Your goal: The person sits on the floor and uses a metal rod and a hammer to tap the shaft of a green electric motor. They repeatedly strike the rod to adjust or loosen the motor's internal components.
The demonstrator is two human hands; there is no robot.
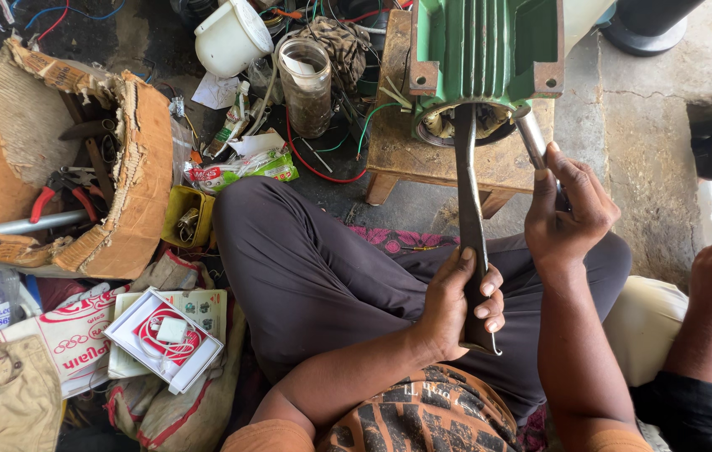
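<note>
The left hand was clamped around the lower end of a long dark flat bar, whose long axis ran nearly straight away from the person, its far tip pointing into the open end of the green motor housing on the small wooden bench, seemingly to pry or drive inside it. The right hand was closed around a metal rod angled up toward the same opening, probably as a striker or steadying tool.

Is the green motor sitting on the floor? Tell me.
No. The green motor rests on a small wooden stool, above the floor.
</note>
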